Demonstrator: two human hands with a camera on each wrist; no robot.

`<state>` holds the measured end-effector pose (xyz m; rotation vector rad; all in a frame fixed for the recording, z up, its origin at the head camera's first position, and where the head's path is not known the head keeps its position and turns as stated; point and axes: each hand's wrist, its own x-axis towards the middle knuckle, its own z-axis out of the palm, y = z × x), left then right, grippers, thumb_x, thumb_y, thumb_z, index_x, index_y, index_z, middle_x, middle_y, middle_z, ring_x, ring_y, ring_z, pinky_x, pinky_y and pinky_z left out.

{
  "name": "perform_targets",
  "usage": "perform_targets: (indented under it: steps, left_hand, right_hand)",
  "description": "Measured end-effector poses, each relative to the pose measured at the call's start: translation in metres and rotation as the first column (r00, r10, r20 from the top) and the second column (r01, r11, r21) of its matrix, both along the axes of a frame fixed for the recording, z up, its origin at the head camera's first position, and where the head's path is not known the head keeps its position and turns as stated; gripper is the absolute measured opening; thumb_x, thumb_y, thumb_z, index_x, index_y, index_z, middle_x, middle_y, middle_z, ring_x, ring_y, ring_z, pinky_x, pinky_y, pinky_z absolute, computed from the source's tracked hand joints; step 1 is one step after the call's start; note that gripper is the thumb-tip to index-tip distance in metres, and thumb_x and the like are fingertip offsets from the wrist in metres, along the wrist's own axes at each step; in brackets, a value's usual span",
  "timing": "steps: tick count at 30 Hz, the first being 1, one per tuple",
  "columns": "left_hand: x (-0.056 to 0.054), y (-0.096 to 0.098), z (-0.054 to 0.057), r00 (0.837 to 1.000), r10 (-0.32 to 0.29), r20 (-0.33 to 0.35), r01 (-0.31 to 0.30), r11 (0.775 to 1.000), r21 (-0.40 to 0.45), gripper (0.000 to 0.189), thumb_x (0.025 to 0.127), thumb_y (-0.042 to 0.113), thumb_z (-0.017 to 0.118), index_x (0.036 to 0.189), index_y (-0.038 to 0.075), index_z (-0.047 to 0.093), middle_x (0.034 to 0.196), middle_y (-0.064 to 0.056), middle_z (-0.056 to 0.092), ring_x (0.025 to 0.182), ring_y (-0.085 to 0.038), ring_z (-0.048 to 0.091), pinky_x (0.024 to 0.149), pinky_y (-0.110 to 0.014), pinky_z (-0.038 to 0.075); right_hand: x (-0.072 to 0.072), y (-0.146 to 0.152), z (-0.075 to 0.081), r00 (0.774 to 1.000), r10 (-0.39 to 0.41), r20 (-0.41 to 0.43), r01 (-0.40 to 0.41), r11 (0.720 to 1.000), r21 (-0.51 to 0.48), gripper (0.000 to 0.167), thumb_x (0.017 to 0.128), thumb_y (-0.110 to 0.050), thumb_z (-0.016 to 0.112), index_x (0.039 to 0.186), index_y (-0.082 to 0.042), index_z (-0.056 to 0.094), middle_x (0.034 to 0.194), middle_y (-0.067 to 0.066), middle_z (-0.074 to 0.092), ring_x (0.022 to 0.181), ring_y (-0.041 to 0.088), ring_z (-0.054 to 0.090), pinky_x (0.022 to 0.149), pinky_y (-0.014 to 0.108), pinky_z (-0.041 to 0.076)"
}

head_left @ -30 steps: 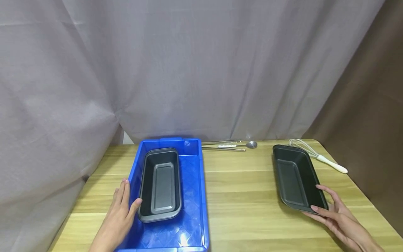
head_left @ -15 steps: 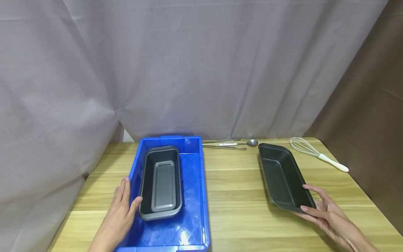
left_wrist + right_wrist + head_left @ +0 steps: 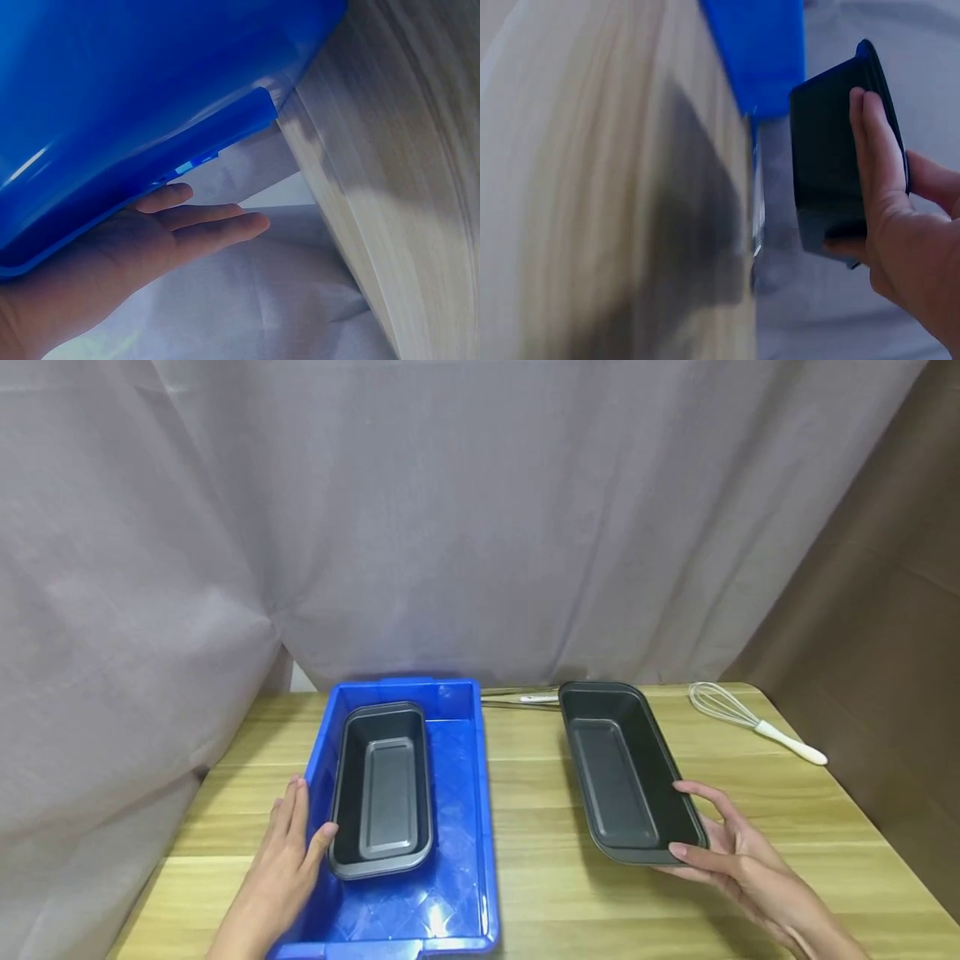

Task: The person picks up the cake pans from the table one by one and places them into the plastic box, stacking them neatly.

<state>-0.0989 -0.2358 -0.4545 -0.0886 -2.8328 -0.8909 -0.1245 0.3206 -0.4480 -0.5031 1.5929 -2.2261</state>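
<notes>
My right hand [image 3: 738,856] holds a dark loaf pan [image 3: 626,777] by its near right corner, above the table. Its thumb and index finger lie at the rim; in the right wrist view other fingers support the outer wall of the pan [image 3: 829,142]. A second loaf pan [image 3: 390,797] sits inside the blue bin [image 3: 457,893], toward its left side. At the bin's left rim rests my left hand [image 3: 273,864], thumb over the rim near that pan. In the left wrist view, the left hand's fingers [image 3: 217,229] extend straight along the bin's outside.
Behind the held pan, a white-handled utensil [image 3: 538,699] and thin metal sticks [image 3: 517,704] lie at the table's back, partly hidden. A white whisk [image 3: 757,724] lies at the right back. Grey curtain [image 3: 465,527] hangs behind the wooden table [image 3: 540,893].
My right hand has carried the loaf pan leftward, away from the whisk and closer to the bin; it now covers the spoon's bowl. The left hand stays at the bin's rim.
</notes>
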Motion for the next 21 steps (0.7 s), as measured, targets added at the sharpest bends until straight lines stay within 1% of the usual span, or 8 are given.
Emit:
perform_targets:
  steps: [7, 11, 17, 19, 21]
  left_hand:
    - [0.000, -0.001, 0.003, 1.000, -0.006, 0.023, 0.006, 1.000, 0.009, 0.078, 0.119, 0.035, 0.048, 0.169, -0.014, 0.015, 0.177, -0.039, 0.013, 0.158, -0.069, 0.016, 0.126, -0.076, 0.022]
    - [0.000, -0.002, 0.004, 1.000, -0.006, 0.023, 0.005, 1.000, 0.009, 0.078, 0.119, 0.036, 0.048, 0.169, -0.014, 0.015, 0.177, -0.038, 0.014, 0.159, -0.068, 0.016, 0.127, -0.076, 0.022]
    - [0.000, -0.001, 0.004, 1.000, -0.008, 0.026, 0.007, 1.000, 0.013, 0.078, 0.119, 0.036, 0.047, 0.169, -0.014, 0.015, 0.177, -0.038, 0.014, 0.159, -0.067, 0.016, 0.127, -0.076, 0.022]
    - [0.001, -0.001, 0.004, 0.999, -0.006, 0.035, 0.005, 1.000, 0.016, 0.077, 0.119, 0.036, 0.047, 0.169, -0.014, 0.015, 0.177, -0.038, 0.013, 0.159, -0.067, 0.015, 0.127, -0.075, 0.022]
    - [0.001, -0.001, 0.005, 0.999, -0.004, 0.038, 0.004, 1.000, 0.014, 0.077, 0.119, 0.035, 0.047, 0.169, -0.014, 0.015, 0.177, -0.038, 0.013, 0.159, -0.068, 0.015, 0.127, -0.076, 0.022]
  right_hand:
    - [0.006, -0.042, 0.025, 1.000, -0.015, 0.003, 0.014, 0.997, 0.071, 0.075, 0.103, 0.020, 0.051, 0.160, -0.027, 0.039, 0.149, 0.003, 0.064, 0.125, 0.029, 0.075, 0.100, 0.050, 0.064]
    - [0.004, -0.066, 0.038, 1.000, -0.031, 0.002, 0.031, 0.996, 0.087, 0.076, 0.102, 0.019, 0.056, 0.160, -0.027, 0.039, 0.150, 0.005, 0.063, 0.125, 0.030, 0.075, 0.098, 0.052, 0.064]
    - [-0.001, -0.104, 0.057, 0.998, -0.059, 0.011, 0.057, 0.991, 0.125, 0.075, 0.100, 0.014, 0.064, 0.158, -0.025, 0.038, 0.151, 0.008, 0.059, 0.121, 0.029, 0.076, 0.097, 0.050, 0.066]
    - [-0.001, -0.119, 0.064, 0.998, -0.056, 0.019, 0.053, 0.990, 0.132, 0.075, 0.099, 0.013, 0.066, 0.158, -0.023, 0.037, 0.154, 0.013, 0.056, 0.121, 0.030, 0.076, 0.097, 0.050, 0.066]
    - [-0.003, -0.135, 0.068, 0.999, -0.046, 0.026, 0.042, 0.992, 0.122, 0.076, 0.098, 0.012, 0.067, 0.159, -0.021, 0.035, 0.157, 0.021, 0.052, 0.122, 0.031, 0.076, 0.097, 0.051, 0.065]
